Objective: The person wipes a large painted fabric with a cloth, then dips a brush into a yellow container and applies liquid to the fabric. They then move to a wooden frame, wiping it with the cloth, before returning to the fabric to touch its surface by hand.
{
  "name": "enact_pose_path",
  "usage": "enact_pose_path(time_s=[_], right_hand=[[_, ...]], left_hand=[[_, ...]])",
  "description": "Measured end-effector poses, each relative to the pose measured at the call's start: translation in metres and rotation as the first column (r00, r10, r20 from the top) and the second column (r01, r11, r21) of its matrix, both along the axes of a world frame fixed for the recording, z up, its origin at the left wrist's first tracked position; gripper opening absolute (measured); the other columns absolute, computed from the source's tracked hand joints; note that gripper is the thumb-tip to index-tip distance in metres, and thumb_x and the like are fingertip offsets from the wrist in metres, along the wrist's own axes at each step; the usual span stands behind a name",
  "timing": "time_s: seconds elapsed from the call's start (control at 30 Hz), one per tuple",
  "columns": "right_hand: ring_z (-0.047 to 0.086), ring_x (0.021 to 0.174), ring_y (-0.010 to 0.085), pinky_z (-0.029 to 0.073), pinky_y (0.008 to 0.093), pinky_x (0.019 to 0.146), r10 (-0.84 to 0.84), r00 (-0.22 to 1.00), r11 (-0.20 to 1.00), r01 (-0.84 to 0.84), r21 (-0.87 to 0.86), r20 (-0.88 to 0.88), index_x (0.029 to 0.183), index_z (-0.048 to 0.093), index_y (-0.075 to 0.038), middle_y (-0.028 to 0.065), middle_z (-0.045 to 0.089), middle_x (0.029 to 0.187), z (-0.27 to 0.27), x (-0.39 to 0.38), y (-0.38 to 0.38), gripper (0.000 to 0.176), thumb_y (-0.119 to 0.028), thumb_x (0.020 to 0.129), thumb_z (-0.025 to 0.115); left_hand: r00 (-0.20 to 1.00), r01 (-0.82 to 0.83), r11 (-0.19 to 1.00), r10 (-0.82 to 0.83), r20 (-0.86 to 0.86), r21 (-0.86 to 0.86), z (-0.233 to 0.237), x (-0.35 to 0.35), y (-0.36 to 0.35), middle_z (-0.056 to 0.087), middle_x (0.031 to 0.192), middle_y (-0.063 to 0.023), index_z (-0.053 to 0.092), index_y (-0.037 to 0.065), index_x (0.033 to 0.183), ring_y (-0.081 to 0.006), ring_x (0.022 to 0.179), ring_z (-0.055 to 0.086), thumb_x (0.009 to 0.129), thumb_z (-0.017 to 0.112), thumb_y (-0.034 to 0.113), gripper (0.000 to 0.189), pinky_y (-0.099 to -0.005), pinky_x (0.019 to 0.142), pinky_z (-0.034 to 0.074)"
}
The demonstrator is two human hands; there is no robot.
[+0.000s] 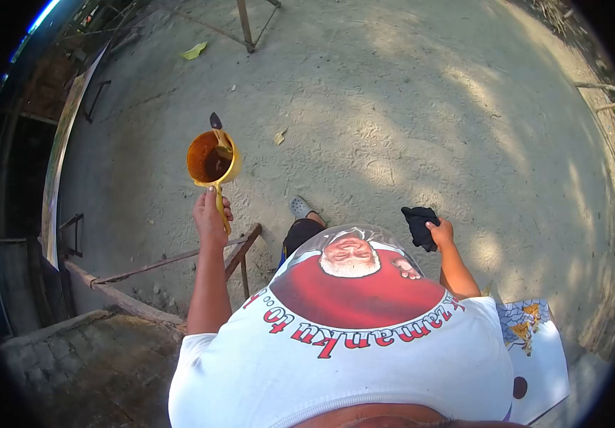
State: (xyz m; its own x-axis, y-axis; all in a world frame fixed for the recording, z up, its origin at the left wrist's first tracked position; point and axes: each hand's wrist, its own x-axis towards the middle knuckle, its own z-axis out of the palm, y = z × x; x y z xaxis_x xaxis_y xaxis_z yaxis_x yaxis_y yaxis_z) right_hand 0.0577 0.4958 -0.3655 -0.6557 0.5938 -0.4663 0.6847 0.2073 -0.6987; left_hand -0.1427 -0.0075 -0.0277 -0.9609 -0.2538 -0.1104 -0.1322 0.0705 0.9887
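Nearby, wooden bars (243,252) stand by the yellow dipper (234,168), a leaf (193,51) beyond.

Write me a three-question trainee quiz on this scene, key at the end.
1. True or false: the left hand grips the round orange plastic dipper by its rim.

2. What does the right hand hold?

3. Choose one. Where is the dark oval end of the slim utensil?
A) submerged in the dipper
B) sticking out of the dipper
C) in the right hand

Key:
1. False; it grips the handle.
2. A crumpled black cloth.
3. B
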Motion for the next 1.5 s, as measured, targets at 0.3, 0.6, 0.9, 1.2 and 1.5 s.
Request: enact_pose_path(time_s=[0.3, 0.6, 0.9, 1.2, 1.5], right_hand=[[0.071, 0.09, 0.0262, 0.053, 0.0375, 0.082, 0.291, 0.955, 0.949, -0.282, 0.142, -0.051, 0.114, 0.069, 0.001, 0.0178, 0.073, 0.102, 0.044, -0.219, 0.102, 0.037, -0.013, 0.081, 0.078], [0.073, 0.088, 0.0286, 0.055, 0.0381, 0.08, 0.35, 0.885, 0.906, -0.403, 0.13, 0.307, 0.11, 0.071, 0.004, 0.0207, 0.074, 0.101, 0.07, -0.4, 0.066, 0.036, -0.011, 0.079, 0.08], [0.072, 0.098, 0.0318, 0.055, 0.0397, 0.088, 0.67, 0.418, 0.472, -0.878, 0.084, 0.614, 0.111, 0.074, -0.003, 0.0191, 0.073, 0.107, -0.008, -0.647, -0.043, 0.044, -0.029, 0.076, 0.083], [0.071, 0.1, 0.032, 0.054, 0.0402, 0.09, 0.844, 0.457, 0.451, -0.888, 0.091, 0.282, 0.118, 0.07, -0.003, 0.0199, 0.073, 0.109, -0.033, -0.989, -0.272, 0.047, -0.025, 0.078, 0.081], [0.07, 0.102, 0.0338, 0.053, 0.0409, 0.091, 0.999, -0.021, -0.025, -0.994, 0.107, 0.033, 0.121, 0.069, -0.005, 0.0199, 0.073, 0.107, 0.034, -1.175, -0.577, 0.046, -0.024, 0.08, 0.078]], left_hand=[[0.971, -0.187, 0.98, 0.194, -0.137, 0.059, -0.056, -0.062, -0.001, 0.057, 0.068, -0.003, 0.057, 0.003, 0.096, -0.007, 0.046, 0.048, 0.102, 0.056, 0.027, 0.025, -0.0229, 0.042, 0.041], [0.925, -0.36, 0.921, 0.33, 0.19, 0.15, -0.122, -0.154, -0.053, 0.057, 0.067, -0.0027, 0.058, -0.001, 0.101, -0.0065, 0.046, 0.049, 0.101, 0.058, 0.024, 0.025, -0.0228, 0.041, 0.04], [0.811, -0.57, 0.818, 0.544, 0.214, 0.079, -0.15, -0.231, -0.13, 0.058, 0.068, -0.0035, 0.057, -0.002, 0.101, -0.0066, 0.047, 0.049, 0.102, 0.056, 0.024, 0.026, -0.0222, 0.041, 0.041], [0.598, -0.793, 0.609, 0.777, 0.198, 0.007, -0.16, -0.357, -0.196, 0.056, 0.066, -0.0034, 0.055, 0.004, 0.09, -0.0074, 0.046, 0.049, 0.103, 0.054, 0.028, 0.027, -0.0228, 0.04, 0.042], [0.412, -0.909, 0.414, 0.874, 0.257, 0.048, -0.195, -0.502, -0.273, 0.055, 0.065, -0.0034, 0.054, 0.005, 0.088, -0.0084, 0.045, 0.048, 0.103, 0.054, 0.029, 0.028, -0.0242, 0.039, 0.042]])
